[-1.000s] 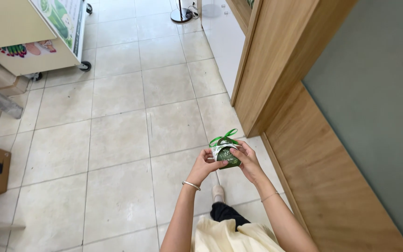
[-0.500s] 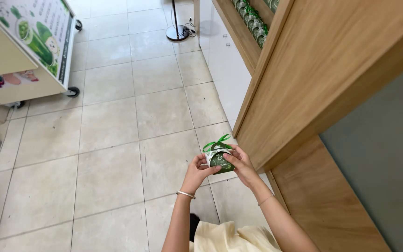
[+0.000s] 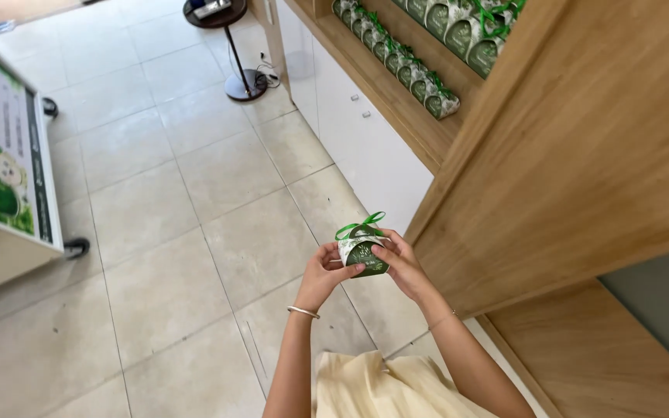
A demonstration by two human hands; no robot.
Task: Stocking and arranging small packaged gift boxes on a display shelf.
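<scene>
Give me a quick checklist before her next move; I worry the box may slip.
1. Both hands on box: ok, left hand and right hand hold it.
2. Ribbon tied on top: ok.
3. Box dented: cannot tell.
4. Shelf in view: ok, a row of like boxes stands there.
5. Free spot on shelf: cannot tell.
</scene>
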